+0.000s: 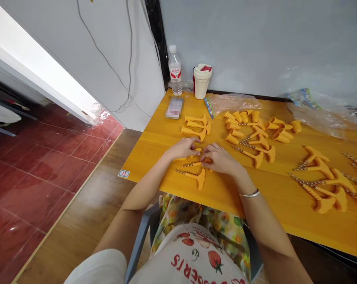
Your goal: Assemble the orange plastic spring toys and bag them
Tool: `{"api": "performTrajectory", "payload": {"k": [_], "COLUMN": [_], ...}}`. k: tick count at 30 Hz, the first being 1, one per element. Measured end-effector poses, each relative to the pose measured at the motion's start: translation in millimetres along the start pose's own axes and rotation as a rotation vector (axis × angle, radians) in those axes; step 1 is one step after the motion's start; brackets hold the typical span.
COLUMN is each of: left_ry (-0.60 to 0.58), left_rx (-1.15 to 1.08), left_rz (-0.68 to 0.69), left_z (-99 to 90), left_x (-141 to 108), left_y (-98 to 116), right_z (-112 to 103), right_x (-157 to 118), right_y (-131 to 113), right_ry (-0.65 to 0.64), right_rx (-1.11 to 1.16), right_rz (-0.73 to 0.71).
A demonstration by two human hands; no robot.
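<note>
My left hand (182, 148) and my right hand (221, 159) sit close together on an orange-yellow table (154, 157). Curled fingers of my left hand cover a yellow plastic piece (178, 159). My right hand closes over the yellow end of a metal-shafted piece (196, 163). Just below them lies a T-handled yellow piece with a beaded metal shaft (193, 175). Three yellow T-shaped pieces (196, 125) lie beyond my hands. Several cone-shaped yellow parts (243, 122) are heaped further back, and several shafted pieces (320, 181) lie at the right.
A water bottle (175, 71) and a white lidded cup (202, 81) stand at the wall. Clear plastic bags (233, 103) lie along the back. A blurred packet (174, 107) lies on the table. The table's left edge drops to a wooden floor (86, 197).
</note>
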State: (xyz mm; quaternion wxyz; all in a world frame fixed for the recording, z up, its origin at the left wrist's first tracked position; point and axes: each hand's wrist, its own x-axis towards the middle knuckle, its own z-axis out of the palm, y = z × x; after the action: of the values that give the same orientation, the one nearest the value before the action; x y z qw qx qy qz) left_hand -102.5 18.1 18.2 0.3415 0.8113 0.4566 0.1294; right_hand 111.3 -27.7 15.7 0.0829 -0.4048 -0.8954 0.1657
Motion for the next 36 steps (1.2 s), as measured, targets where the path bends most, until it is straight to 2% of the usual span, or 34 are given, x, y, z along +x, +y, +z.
{"api": "performTrajectory", "payload": {"k": [4, 6, 8, 11, 14, 17, 22, 27, 31, 36], "left_ry": [0.198, 0.26, 0.28, 0.252, 0.221, 0.265, 0.285, 0.272, 0.277, 0.332], "left_rx": [-0.346, -0.5, -0.627, -0.702, -0.605, -0.401, -0.266, -0.191, -0.132, -0.061], "left_rz": [0.003, -0.016, -0.058, -0.1, -0.073, 0.001, 0.106, 0.253, 0.319, 0.366], "left_z": [-15.9, -23.5, -27.7, -27.3, -22.0, -16.3, -10.3, -0.3, 6.2, 2.6], "left_x": [2.9, 2.3, 0.9, -1.3, -1.4, 0.3, 1.2, 1.3, 1.8, 1.3], "left_y": [-18.2, -25.6, -29.9, -32.0, -32.4, -33.5, -31.5, -18.2, -11.2, -17.2], "right_z": [-0.9, -3.3, -7.2, -14.0, -17.6, -16.0, -8.7, -2.9, 0.7, 4.5], "right_x": [-1.1, -1.4, -2.2, -4.1, -5.5, -4.7, -1.1, 4.3, 8.9, 9.8], "right_y": [1.8, 6.8, 14.2, 25.4, 31.7, 33.2, 30.3, 15.2, 5.4, 3.6], "right_ry": [0.027, 0.045, 0.1, 0.288, 0.467, 0.532, 0.53, 0.496, 0.473, 0.465], "right_rx": [-0.038, -0.018, 0.021, -0.004, -0.164, -0.279, -0.355, -0.372, -0.296, -0.079], "right_rz": [0.028, 0.019, 0.008, 0.055, 0.143, 0.175, 0.175, 0.12, 0.043, 0.047]}}
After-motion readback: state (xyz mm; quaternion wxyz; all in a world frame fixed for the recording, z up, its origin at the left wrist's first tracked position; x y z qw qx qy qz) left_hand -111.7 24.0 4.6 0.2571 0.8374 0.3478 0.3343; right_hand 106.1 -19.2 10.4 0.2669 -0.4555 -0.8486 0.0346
